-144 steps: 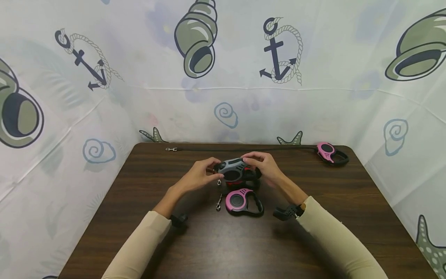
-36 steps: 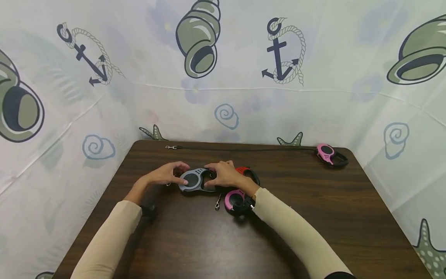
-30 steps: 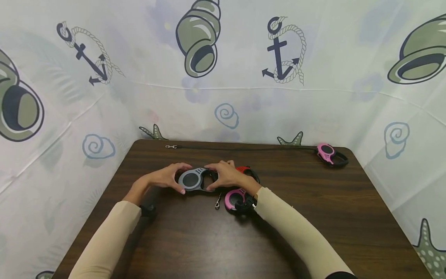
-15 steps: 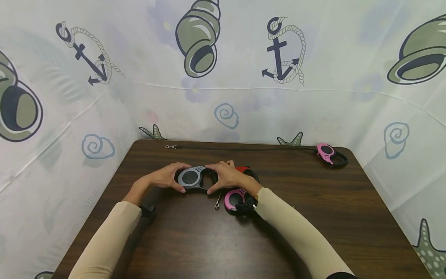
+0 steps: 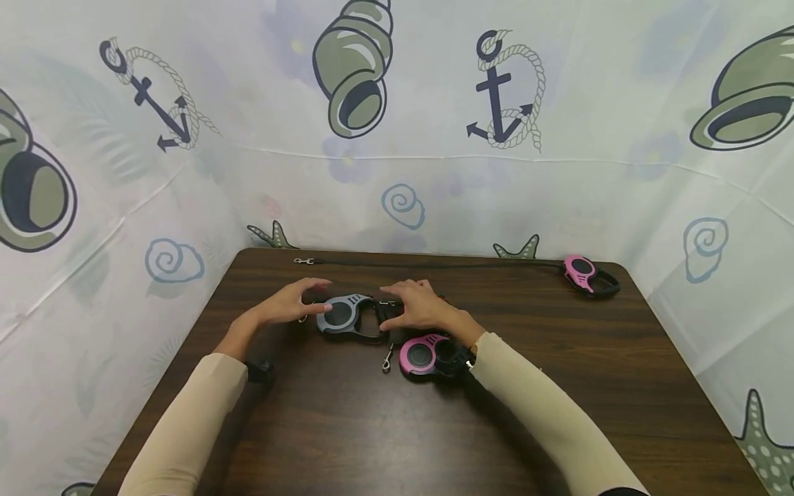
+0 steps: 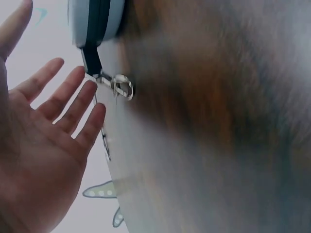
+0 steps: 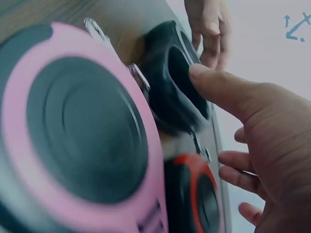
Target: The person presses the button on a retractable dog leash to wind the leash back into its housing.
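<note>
A grey and black retractable dog leash [image 5: 338,315] lies on the table, its handle toward the right. Beside its round body my left hand [image 5: 282,303] hovers with fingers spread; in the left wrist view the palm holds nothing, and the leash's metal clip [image 6: 122,87] hangs close to the fingertips. My right hand [image 5: 422,306] is at the handle end, fingers apart, its thumb overlapping the black handle [image 7: 175,92] in the right wrist view. A red and black leash [image 7: 201,194] sits under the right hand, mostly hidden in the head view. Nearer me lies a pink leash [image 5: 418,355].
The pink leash's metal clip [image 5: 387,359] lies at its left. Along the far edge of the brown table [image 5: 384,441], a second pink leash [image 5: 581,267] has its black cord [image 5: 434,266] pulled out leftward to a clip [image 5: 304,261]. A printed cloth [image 5: 434,207] hangs behind.
The grey leash was held over the red one, then carried left and laid on the table. Both hands have since loosened from it, the right shifting rightward and the left slightly leftward.
</note>
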